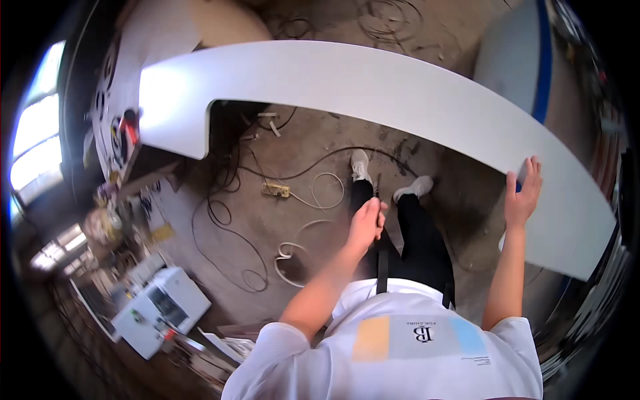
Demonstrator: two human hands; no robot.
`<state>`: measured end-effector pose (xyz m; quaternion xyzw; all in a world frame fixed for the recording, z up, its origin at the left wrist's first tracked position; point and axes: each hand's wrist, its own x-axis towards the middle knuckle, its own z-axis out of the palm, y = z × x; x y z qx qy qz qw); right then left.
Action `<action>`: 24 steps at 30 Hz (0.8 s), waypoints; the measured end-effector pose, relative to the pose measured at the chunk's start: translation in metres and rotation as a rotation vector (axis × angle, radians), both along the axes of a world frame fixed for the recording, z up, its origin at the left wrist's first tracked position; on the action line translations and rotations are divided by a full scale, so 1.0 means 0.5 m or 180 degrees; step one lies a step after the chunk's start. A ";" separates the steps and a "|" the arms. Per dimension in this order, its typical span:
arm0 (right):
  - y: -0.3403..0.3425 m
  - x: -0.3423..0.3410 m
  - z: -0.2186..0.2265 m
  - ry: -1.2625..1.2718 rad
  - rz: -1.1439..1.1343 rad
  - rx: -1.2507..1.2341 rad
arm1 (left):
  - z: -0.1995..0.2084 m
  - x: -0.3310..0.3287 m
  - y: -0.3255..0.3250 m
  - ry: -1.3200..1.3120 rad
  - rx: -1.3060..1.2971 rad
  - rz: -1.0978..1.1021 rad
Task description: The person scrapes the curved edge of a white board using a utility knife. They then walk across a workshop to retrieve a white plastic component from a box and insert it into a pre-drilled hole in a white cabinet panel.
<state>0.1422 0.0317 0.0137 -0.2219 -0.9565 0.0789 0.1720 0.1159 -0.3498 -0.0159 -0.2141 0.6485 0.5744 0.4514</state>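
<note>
A long, curved white panel [373, 83] stretches across in front of me, its squared left end notched on the inner side. My right hand [523, 197] rests on the panel near its inner edge on the right, fingers extended and thumb apart. A small dark blue spot shows between that thumb and the fingers. Well away from the panel, my left hand [367, 223] hangs over my legs with its fingers curled closed. Something thin and dark sticks up from it, too small to name.
Dark cables [230, 230] and a white cord [288, 257] loop over the floor beside a yellow power strip [275, 191]. A red-and-black tool [129, 127] lies by the panel's left end. At lower left stands a white machine [163, 310]; a blue-edged rounded piece [510, 63] is behind right.
</note>
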 end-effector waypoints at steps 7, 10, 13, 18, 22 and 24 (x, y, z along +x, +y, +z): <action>-0.398 -0.234 0.053 -0.0210 0.1983 -0.2323 | 0.098 -0.010 -0.185 -0.0176 0.0828 0.1705; -0.606 -0.254 0.060 -0.1581 0.2011 -0.4360 | 0.135 -0.023 -0.221 0.0067 0.1053 0.1425; -0.717 -0.288 0.080 -0.2919 0.1217 -0.5094 | 0.139 -0.042 -0.260 0.0160 0.1433 0.1659; -0.794 -0.334 0.062 -0.2520 0.1138 -0.4880 | 0.135 -0.090 -0.345 0.0178 0.1227 0.1585; -0.807 -0.398 0.016 -0.1836 0.1213 -0.4408 | 0.118 -0.166 -0.401 0.0425 0.1014 0.2351; -0.796 -0.451 0.004 -0.1500 0.2460 -0.2918 | 0.106 -0.227 -0.425 0.0606 0.0957 0.2510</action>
